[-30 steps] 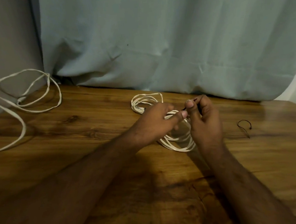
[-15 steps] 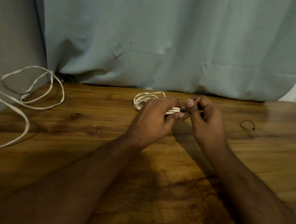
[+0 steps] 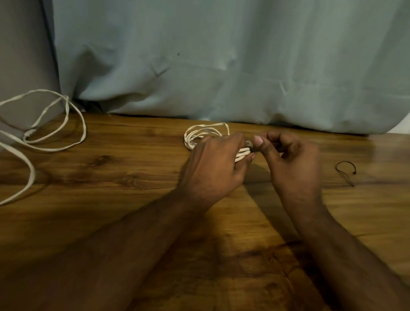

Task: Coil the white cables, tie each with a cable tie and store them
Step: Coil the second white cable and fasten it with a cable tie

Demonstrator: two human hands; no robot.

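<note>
The wooden table is the biggest thing here, with a glossy brown surface and strong dark grain, and behind it hangs a soft pale blue-grey curtain in loose folds.

On the far left of the table lies a loose white cable, flat like a ribbon, spread in wide open loops and not yet coiled. It looks light and limp, so I think it will follow the hand easily but will spring open when it is let go.

Near the middle, toward the back edge, is the coiled white cable. The left hand grips its gathered strands, fingers curled around the bundle, and this seems the right place to hold, where all the loops cross. The right hand is just beside it, thumb and forefinger pinching something small and dark at the bundle; I judge it is a black cable tie, mostly hidden. Such a tie is thin, stiff and a little slippery, so it needs a firm pinch.

On the right, well apart, lies a spare black cable tie, bent in a small loop.
</note>
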